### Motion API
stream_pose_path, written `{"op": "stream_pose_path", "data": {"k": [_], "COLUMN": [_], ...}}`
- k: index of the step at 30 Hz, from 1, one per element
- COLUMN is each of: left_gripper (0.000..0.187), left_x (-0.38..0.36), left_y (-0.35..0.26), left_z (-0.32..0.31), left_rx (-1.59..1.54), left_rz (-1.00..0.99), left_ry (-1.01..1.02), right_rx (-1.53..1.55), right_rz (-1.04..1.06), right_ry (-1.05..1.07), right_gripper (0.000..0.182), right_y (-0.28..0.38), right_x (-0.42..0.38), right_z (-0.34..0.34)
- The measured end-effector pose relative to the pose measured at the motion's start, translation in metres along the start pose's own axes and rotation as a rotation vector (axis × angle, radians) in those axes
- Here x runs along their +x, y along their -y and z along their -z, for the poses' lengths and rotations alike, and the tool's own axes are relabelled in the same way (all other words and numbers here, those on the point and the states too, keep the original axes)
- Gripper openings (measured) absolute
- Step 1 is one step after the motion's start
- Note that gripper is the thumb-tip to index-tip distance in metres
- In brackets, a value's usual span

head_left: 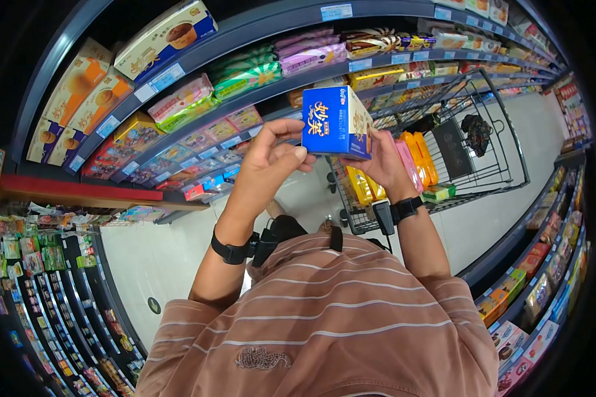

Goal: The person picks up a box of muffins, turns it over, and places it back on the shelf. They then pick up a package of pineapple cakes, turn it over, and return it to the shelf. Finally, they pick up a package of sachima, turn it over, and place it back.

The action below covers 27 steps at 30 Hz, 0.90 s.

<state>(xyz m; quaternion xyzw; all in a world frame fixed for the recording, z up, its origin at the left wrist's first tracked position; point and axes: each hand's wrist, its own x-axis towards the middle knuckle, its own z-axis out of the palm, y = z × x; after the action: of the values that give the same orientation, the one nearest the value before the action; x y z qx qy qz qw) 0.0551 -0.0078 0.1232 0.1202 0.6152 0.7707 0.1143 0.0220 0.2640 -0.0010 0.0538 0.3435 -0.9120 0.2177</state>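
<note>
A blue and cream snack cake box [326, 126] is held up in front of my chest, its blue printed panel facing me and a cake picture on its cream side. My right hand [385, 162] grips it at the lower right, with the fingers partly hidden behind it. At the left edge, my left hand [276, 155] has bent fingers and the thumb against the box near its lower corner. Behind my right hand stands a wire shopping cart [510, 173], holding yellow packs [361, 185], orange packs [422, 159] and a pink pack [409, 165].
Shelves [258, 33] of boxed and bagged snacks curve across the front. Similar cake boxes [172, 40] stand at upper left. More stocked shelves [536, 264] line the right, and others [53, 298] the lower left. A dark crumpled bag [475, 132] lies in the cart.
</note>
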Motion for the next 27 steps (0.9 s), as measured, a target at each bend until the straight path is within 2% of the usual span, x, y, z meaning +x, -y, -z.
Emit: {"op": "stream_pose_path", "data": {"k": [9,17,20,21,24,27], "left_gripper": [0.041,0.044,0.045,0.046,0.045,0.045], "left_x": [0.001,-0.001,-0.002,-0.002,-0.003,-0.004], "left_y": [-0.009,-0.009,-0.010,-0.010,-0.007,-0.004], "left_z": [-0.005,-0.014,-0.019,-0.020,-0.022,-0.022], "left_rx": [0.064,0.181,0.235,0.254,0.274,0.279], "left_rz": [-0.020,0.003,-0.027,-0.037,-0.058,-0.047], "left_ry": [-0.053,0.041,0.060,0.067,0.049,0.055], "right_rx": [0.079,0.106,0.038,0.014,0.002,-0.009], "right_rz": [-0.011,-0.007,-0.054,-0.051,-0.065,-0.080], "right_ry": [0.077,0.107,0.200,0.128,0.172,0.109], "right_gripper": [0.057,0.053,0.051,0.049,0.046,0.045], "right_y": [-0.007,-0.010,-0.011,-0.008,-0.010,-0.011], "right_x": [0.006,0.014,0.022,0.016,0.022,0.021], "right_z": [0.001,0.005,0.023,0.010,0.021,0.022]}}
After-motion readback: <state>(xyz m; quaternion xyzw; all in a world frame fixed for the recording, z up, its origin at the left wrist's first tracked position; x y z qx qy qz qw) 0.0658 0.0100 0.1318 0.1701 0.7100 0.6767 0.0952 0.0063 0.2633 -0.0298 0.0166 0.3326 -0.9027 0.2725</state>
